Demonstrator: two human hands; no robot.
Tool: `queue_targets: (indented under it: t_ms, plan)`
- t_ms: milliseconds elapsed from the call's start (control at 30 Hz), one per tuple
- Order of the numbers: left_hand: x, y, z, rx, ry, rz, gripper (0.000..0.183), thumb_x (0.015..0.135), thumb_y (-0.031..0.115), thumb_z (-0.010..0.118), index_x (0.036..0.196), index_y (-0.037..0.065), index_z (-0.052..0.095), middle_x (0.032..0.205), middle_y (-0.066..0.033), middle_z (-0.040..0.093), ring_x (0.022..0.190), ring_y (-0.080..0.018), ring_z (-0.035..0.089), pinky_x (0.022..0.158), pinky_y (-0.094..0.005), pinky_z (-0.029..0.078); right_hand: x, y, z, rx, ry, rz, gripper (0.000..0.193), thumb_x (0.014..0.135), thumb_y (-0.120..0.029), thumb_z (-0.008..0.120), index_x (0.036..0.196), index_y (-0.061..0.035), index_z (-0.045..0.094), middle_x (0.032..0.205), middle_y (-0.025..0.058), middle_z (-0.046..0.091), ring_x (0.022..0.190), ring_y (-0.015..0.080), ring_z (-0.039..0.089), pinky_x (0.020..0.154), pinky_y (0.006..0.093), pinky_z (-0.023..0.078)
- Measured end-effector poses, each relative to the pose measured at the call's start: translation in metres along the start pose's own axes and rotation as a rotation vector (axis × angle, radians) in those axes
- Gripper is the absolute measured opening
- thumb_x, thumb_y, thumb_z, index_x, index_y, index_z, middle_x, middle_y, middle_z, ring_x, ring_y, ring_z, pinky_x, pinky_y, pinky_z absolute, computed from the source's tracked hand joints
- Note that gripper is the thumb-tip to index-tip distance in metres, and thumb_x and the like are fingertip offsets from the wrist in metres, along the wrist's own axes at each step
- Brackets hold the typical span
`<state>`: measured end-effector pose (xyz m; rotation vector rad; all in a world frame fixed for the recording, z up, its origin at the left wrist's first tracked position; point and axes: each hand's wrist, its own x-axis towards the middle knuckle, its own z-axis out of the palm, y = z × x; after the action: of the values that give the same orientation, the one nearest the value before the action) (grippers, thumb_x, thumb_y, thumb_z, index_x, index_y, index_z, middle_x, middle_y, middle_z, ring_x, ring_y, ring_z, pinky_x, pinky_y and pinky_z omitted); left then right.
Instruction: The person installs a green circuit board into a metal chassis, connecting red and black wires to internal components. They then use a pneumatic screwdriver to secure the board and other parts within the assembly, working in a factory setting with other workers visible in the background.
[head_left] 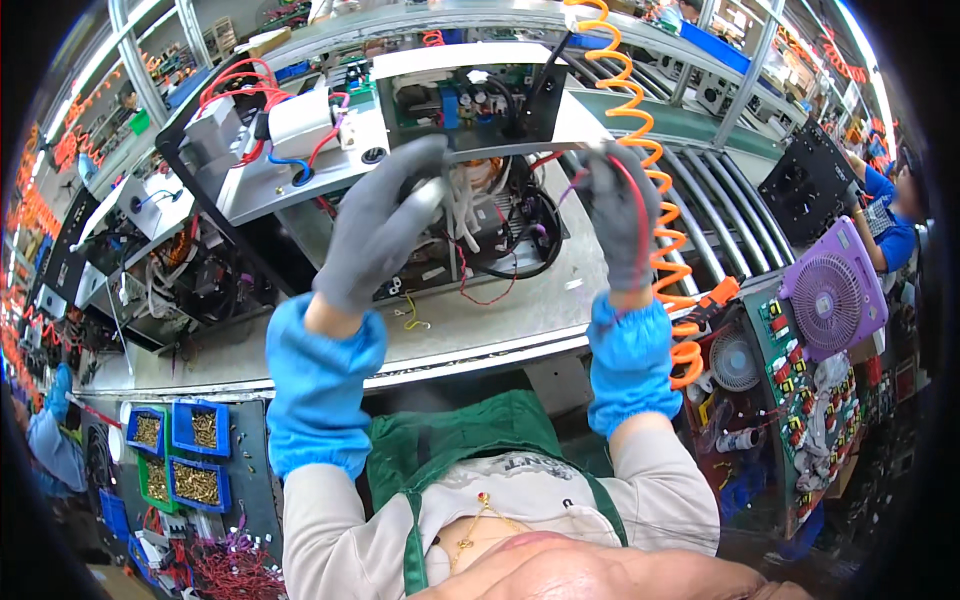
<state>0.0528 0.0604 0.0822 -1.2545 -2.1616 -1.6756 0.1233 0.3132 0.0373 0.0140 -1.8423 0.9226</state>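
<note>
My left hand [378, 225], in a grey glove, is raised before an open machine chassis [455, 262]. Its fingers are curled toward the thumb, with a small pale spot between them that I cannot make out. To the right, my right hand [622, 220], also gloved and slightly blurred, is closed on a red wire [640, 205] that trails over the back of the glove. Inside the chassis lie white and black cables and a copper coil. A green circuit board [460, 108] sits in the black-framed upper part. A thin twisted red wire [485, 300] and a yellow wire [412, 315] hang at the front.
An orange coiled air hose [632, 110] hangs right of my right hand. Beyond it run conveyor rollers [715, 200]. A purple fan [835, 290] stands at right, near a co-worker [890, 215]. Blue bins [200, 428] of brass-coloured parts and red wires [235, 570] lie at lower left.
</note>
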Motion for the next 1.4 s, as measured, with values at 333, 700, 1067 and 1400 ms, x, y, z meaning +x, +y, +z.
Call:
queue_targets:
  t_ms: [333, 700, 1067, 1400]
  plan:
    - [0.078, -0.035, 0.079, 0.024, 0.15, 0.225, 0.045, 0.077, 0.01, 0.064, 0.121, 0.007, 0.055, 0.099, -0.0171, 0.064, 0.087, -0.0281, 0.064, 0.079, -0.0352, 0.051, 0.039, 0.035, 0.037, -0.3, -0.52, -0.053, 0.035, 0.086, -0.016, 0.055, 0.118, -0.0038, 0.057, 0.081, 0.0149, 0.066, 0.073, 0.0214, 0.066, 0.068, 0.0322, 0.051]
    - [0.081, -0.058, 0.074, -0.404, 0.161, -0.021, 0.017, 0.088, 0.015, 0.062, 0.097, 0.001, 0.066, 0.08, -0.0079, 0.069, 0.072, -0.0119, 0.064, 0.067, -0.0257, 0.052, 0.066, 0.006, 0.015, -0.022, 0.004, -0.437, 0.022, 0.079, -0.006, 0.066, 0.101, -0.0075, 0.066, 0.084, 0.0103, 0.065, 0.075, 0.0236, 0.066, 0.062, 0.0309, 0.051]
    - [0.077, -0.049, 0.073, -0.397, 0.247, -0.102, 0.022, 0.089, 0.022, 0.063, 0.096, 0.001, 0.064, 0.085, -0.0093, 0.068, 0.073, -0.0154, 0.066, 0.068, -0.0267, 0.051, 0.076, 0.022, 0.038, -0.319, -0.214, -0.584, 0.024, 0.078, -0.008, 0.059, 0.101, -0.0118, 0.065, 0.091, 0.0101, 0.066, 0.079, 0.0273, 0.065, 0.065, 0.0341, 0.053]
    - [0.079, -0.058, 0.075, -0.309, 0.285, -0.088, 0.027, 0.089, 0.029, 0.062, 0.097, 0.003, 0.064, 0.084, -0.0104, 0.067, 0.078, -0.0174, 0.066, 0.069, -0.0304, 0.05, 0.065, 0.021, 0.044, -0.428, -0.255, -0.502, 0.02, 0.079, -0.018, 0.061, 0.097, -0.0118, 0.059, 0.081, 0.0091, 0.066, 0.073, 0.0288, 0.065, 0.062, 0.04, 0.052]
